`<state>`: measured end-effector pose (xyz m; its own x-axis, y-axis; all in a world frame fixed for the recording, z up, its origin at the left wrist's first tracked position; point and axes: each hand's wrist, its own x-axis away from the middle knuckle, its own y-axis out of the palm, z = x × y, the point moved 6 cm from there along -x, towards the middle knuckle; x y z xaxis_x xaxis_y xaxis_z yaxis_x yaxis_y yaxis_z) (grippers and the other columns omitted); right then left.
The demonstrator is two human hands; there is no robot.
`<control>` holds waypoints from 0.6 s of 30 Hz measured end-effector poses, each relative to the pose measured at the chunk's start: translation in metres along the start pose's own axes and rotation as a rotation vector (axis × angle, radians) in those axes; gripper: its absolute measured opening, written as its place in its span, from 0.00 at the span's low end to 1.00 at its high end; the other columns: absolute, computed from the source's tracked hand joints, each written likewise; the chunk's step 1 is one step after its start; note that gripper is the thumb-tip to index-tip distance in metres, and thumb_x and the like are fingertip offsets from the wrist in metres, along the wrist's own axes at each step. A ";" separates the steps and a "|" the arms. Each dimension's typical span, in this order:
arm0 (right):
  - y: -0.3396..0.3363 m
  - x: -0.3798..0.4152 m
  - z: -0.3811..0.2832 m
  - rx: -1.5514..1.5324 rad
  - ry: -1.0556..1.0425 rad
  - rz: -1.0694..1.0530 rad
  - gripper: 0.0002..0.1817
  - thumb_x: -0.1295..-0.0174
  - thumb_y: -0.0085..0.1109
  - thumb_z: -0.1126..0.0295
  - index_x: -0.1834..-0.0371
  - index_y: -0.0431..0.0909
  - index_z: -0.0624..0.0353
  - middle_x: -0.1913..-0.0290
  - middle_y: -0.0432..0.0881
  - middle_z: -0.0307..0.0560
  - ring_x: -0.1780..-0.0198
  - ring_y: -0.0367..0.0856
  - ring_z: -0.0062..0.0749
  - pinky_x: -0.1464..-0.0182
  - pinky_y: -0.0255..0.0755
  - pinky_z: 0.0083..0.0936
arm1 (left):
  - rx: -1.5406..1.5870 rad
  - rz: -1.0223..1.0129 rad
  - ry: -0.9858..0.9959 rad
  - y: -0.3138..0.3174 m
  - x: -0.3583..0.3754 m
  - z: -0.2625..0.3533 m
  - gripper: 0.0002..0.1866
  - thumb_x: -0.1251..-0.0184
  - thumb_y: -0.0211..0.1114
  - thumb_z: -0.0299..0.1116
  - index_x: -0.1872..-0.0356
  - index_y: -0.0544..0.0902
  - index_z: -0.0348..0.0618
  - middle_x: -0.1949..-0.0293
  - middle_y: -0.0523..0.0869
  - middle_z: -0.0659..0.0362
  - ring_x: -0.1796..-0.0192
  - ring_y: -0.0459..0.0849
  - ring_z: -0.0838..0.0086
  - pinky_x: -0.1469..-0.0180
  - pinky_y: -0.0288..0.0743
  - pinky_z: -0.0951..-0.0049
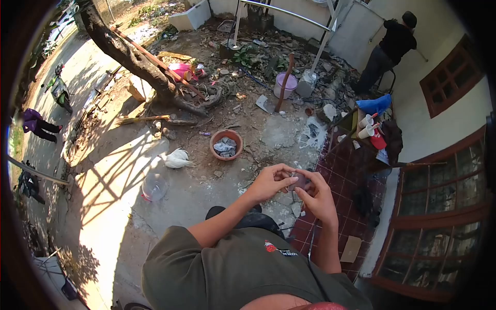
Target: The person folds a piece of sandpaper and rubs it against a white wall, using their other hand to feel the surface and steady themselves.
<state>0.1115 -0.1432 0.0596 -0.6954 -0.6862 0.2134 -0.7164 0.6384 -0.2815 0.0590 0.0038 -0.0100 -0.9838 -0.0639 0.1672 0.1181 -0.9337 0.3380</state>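
Two bare hands meet above the edge of the red tiled floor (345, 206), holding one small dark object (300, 181) between them. The left hand (270, 184) has a narrow grip on it, thumb and fingers closed against its side; the right hand (319, 198) pinches it from the other side, its grip narrow too. The object's details are too small to tell.

On the ground beyond the hands is one terracotta pot (239, 138) with crumpled grey cloth (225, 146) inside. One white bird (177, 158) is left of the pot, near one clear plastic container (154, 187). Farther off stands one lilac-lidded bucket (285, 82).

To the right, two pale cups (366, 131), one blue bag (374, 105) and one red item (378, 140) rest together. One flat cardboard piece (351, 249) lies on the tiles. Two other people are in view, one by the wall and one far left near one motorcycle (60, 93).
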 end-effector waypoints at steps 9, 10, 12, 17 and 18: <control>-0.091 -0.096 -0.037 0.596 -0.325 0.075 0.35 0.46 0.77 0.72 0.32 0.76 0.57 0.53 0.81 0.50 0.62 0.82 0.38 0.59 0.78 0.34 | 0.042 0.139 0.055 0.013 -0.121 0.037 0.17 0.26 0.70 0.38 0.44 0.84 0.38 0.60 0.88 0.62 0.58 0.85 0.83 0.59 0.81 0.76; -0.094 -0.109 -0.036 0.590 -0.320 0.061 0.35 0.46 0.77 0.72 0.32 0.76 0.57 0.53 0.81 0.50 0.62 0.82 0.38 0.59 0.78 0.34 | 0.049 0.113 0.044 0.008 -0.135 0.038 0.18 0.25 0.69 0.40 0.43 0.83 0.39 0.57 0.88 0.61 0.56 0.85 0.81 0.58 0.83 0.74; -0.101 -0.139 -0.036 0.561 -0.328 0.079 0.35 0.45 0.77 0.72 0.32 0.76 0.58 0.56 0.82 0.50 0.61 0.82 0.37 0.60 0.78 0.34 | 0.080 0.120 0.026 -0.003 -0.159 0.046 0.18 0.24 0.68 0.40 0.42 0.82 0.39 0.56 0.87 0.60 0.55 0.86 0.80 0.56 0.84 0.73; -0.109 -0.256 -0.055 0.571 -0.427 0.018 0.33 0.44 0.76 0.72 0.33 0.76 0.58 0.52 0.84 0.51 0.59 0.84 0.40 0.58 0.79 0.36 | 0.178 0.079 0.033 -0.064 -0.240 0.067 0.20 0.21 0.63 0.44 0.39 0.78 0.40 0.50 0.86 0.57 0.51 0.86 0.76 0.55 0.88 0.69; -0.107 -0.287 -0.062 0.571 -0.472 -0.029 0.33 0.44 0.76 0.72 0.33 0.76 0.58 0.51 0.84 0.51 0.58 0.84 0.42 0.57 0.79 0.36 | 0.247 0.114 0.066 -0.084 -0.259 0.073 0.19 0.20 0.62 0.43 0.39 0.78 0.41 0.49 0.85 0.57 0.50 0.87 0.75 0.53 0.88 0.69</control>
<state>0.3839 0.0076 0.0868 -0.4858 -0.8592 -0.1605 -0.5038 0.4253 -0.7519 0.3138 0.1242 -0.0143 -0.9681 -0.1937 0.1590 0.2495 -0.8058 0.5370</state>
